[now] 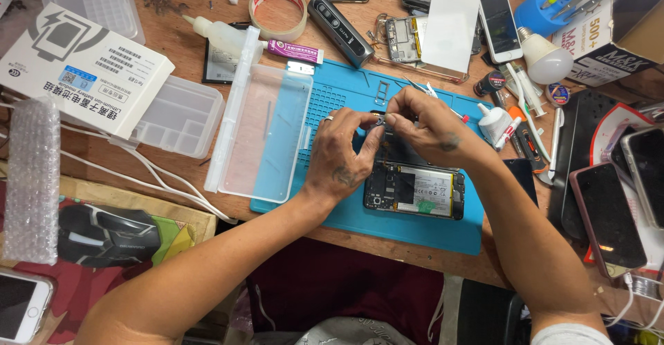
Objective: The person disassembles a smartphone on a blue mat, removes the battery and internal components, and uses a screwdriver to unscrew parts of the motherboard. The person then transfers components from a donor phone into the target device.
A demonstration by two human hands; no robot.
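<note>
- Nearest, at the lower left corner, a white smartphone (19, 305) lies face up on a red cloth, with a black computer mouse (104, 234) just above it on a colourful pad.
- A roll of bubble wrap (31, 179) stands along the left edge.
- An opened smartphone (415, 190) lies back-up on the blue repair mat (415, 231), its battery showing a white label with a small green tab.
- The left hand (344, 152) is curled, thumb and fingertips pinched on a small dark part just above the open phone.
- The right hand (429, 125) meets it from the other side, fingers closed in a pinch on the same small part; what kind of part it is cannot be told.
- A clear plastic tray (266, 134) with its hinged lid open rests on the mat's left side.
- At the right edge of the counter (187, 47), a dark phone with a pinkish rim (609, 217) lies face up.
- Further left, a clear compartment box (181, 116) sits under a flat white carton (79, 65) carrying a grey battery symbol and a small blue sticker.
- Beyond the mat lie a roll of clear tape (278, 9), a white squeeze bottle (218, 33), a purple-labelled tube (294, 51) and a black handheld device (340, 30).
- Far right, a white smartphone (499, 21), a white light bulb (543, 58) and a blue tool holder (539, 9) sit beside a white printed box (595, 40).
</note>
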